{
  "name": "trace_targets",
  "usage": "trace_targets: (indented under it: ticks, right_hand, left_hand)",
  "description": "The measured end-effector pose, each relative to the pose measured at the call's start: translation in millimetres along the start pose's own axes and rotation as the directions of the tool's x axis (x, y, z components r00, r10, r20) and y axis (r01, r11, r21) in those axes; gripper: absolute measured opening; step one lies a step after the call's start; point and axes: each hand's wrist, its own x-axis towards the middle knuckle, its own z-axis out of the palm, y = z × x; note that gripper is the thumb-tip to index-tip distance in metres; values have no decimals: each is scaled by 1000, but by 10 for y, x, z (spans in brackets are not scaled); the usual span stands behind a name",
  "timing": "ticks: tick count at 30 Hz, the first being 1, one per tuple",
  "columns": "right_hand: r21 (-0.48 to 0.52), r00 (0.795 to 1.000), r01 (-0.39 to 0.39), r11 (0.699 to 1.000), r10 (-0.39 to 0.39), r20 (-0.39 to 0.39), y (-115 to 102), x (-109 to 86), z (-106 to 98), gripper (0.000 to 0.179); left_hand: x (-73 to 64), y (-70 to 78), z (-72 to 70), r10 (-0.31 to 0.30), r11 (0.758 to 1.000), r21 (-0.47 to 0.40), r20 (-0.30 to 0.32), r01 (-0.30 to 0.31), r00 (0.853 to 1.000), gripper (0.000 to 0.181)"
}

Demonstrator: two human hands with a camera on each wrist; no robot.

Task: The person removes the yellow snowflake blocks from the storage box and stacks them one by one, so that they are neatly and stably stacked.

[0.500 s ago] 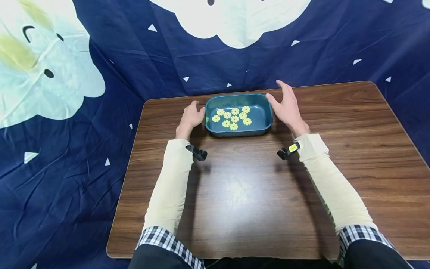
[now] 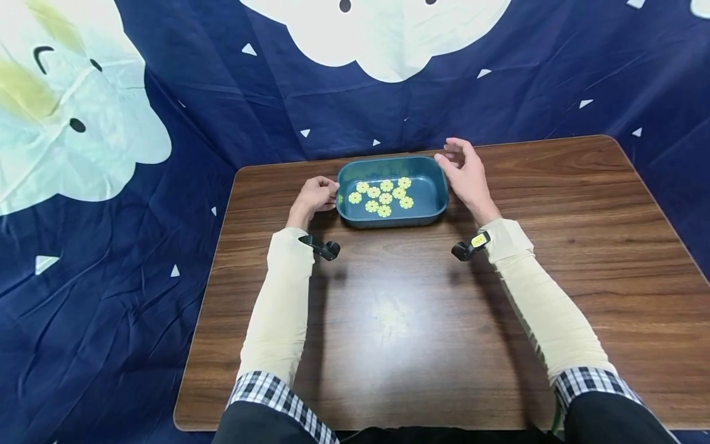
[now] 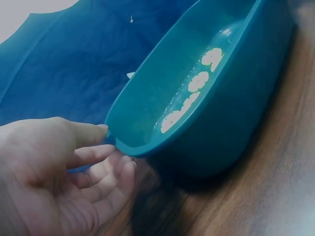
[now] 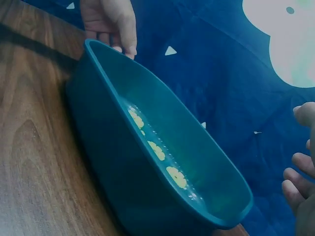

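A teal plastic basin (image 2: 363,222) stands upright near the back of the table, with several yellow flower shapes (image 2: 385,198) on its floor. At its left end my left hand (image 2: 314,198) pinches the rim. The left wrist view shows that thumb on top of the lip (image 3: 129,149) and the curled fingers underneath. Off the right end, my right hand (image 2: 469,177) is held with fingers loosely bent and the thumb near the rim. Seen in the right wrist view, the right fingers (image 4: 294,192) are apart from the basin and hold nothing.
The brown wooden table (image 2: 399,320) has its back edge just behind the basin. A dark blue cloth (image 2: 266,111) with white clouds and small triangles hangs behind and to the left. Both wrists carry small black cameras.
My left fingers have curled in and taken hold of the basin's left rim. The right hand has come slightly inward, its fingers bending more. The basin stays in place.
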Motion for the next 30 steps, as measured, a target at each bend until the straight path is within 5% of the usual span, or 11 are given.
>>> trace_targets:
  ticks: [20,30]
  right_hand:
    - [-34,988,-11,999,16,156,71,-56,384,51]
    - [-205,949,-45,978,106,298,123,-33,463,57]
  left_hand:
    - [34,3,39,-39,999,-30,-3,39,999,11]
    - [87,-20,51,-54,997,-54,2,54,999,12]
